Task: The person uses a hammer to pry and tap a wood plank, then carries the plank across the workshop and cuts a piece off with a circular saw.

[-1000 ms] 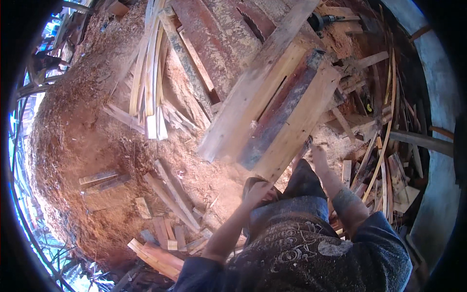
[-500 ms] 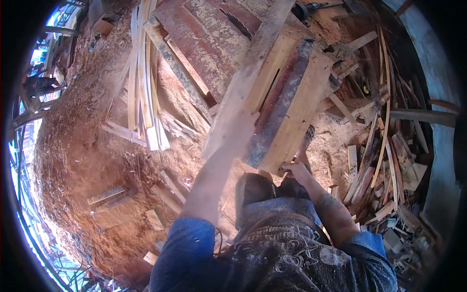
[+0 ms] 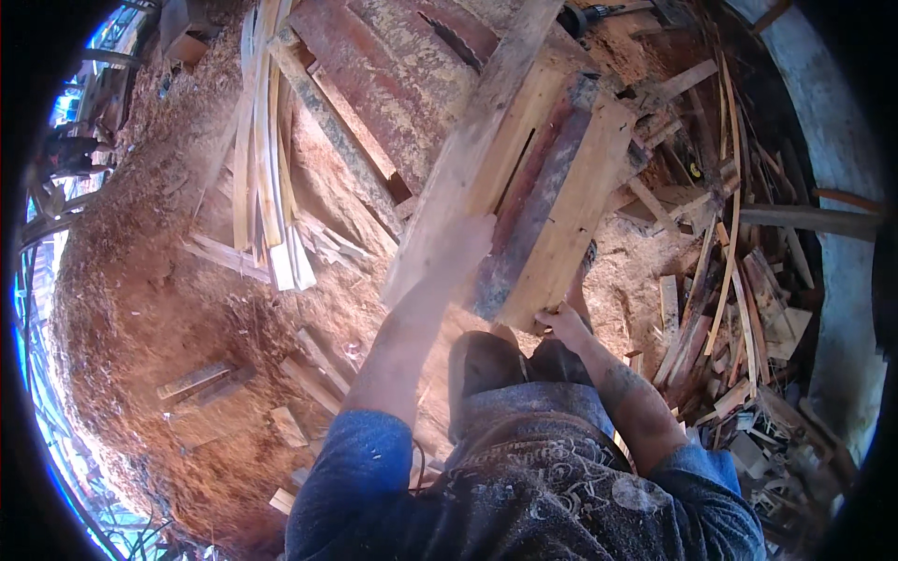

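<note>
My left hand [image 3: 468, 245] rests on the lower part of a long pale plank [image 3: 458, 173]. Its fingers are washed out by blur and dust, so their grip is not clear. The plank lies at a slant along the left side of a workbench top with a dark slot [image 3: 516, 173] and a stained, dusty strip [image 3: 528, 220]. On the right side of that top lies a light wooden board [image 3: 575, 215]. My right hand [image 3: 566, 325] is closed around the near end of this board, thumb and fingers at its corner.
Thin wood strips [image 3: 269, 187] lean at the left over sawdust heaps [image 3: 140, 309]. A rusty, flaking sheet [image 3: 374, 70] lies beyond. Offcuts and slats [image 3: 739, 309] pile up at the right, next to a pale upright post [image 3: 842, 280]. A dark power tool [image 3: 585, 17] sits at the far end.
The whole view has shifted slightly to the left. Both hands stay at nearly the same places on the plank and the board.
</note>
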`<state>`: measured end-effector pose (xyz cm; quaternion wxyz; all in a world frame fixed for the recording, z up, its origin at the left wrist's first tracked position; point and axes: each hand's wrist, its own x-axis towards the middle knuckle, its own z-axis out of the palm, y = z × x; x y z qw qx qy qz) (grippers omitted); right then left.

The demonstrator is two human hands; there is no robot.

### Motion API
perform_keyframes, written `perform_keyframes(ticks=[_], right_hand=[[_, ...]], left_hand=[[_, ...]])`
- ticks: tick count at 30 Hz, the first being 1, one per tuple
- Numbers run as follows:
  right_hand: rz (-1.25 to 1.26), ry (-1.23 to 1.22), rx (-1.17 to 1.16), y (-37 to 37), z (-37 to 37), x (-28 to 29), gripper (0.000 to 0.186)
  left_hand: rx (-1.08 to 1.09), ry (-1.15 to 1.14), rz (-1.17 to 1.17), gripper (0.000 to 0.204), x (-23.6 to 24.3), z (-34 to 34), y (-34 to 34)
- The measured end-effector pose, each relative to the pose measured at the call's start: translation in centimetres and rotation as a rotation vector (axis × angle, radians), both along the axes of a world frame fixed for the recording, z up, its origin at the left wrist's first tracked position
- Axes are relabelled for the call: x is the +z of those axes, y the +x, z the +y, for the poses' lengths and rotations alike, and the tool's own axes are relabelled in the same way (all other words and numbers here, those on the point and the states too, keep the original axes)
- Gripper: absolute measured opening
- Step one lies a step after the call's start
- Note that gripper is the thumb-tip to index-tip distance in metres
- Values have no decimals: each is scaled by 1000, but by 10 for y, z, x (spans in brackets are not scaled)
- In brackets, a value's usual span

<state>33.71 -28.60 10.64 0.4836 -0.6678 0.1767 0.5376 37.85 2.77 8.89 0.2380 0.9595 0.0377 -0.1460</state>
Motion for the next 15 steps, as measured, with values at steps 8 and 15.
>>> perform_keyframes(ticks=[8, 15], right_hand=[[-8, -82, 57, -3, -5, -16, 43], [70, 170, -109, -4, 4, 8, 34]], left_hand=[[572, -96, -473, 19, 134, 51, 145], [771, -69, -570, 46, 82, 157, 5]])
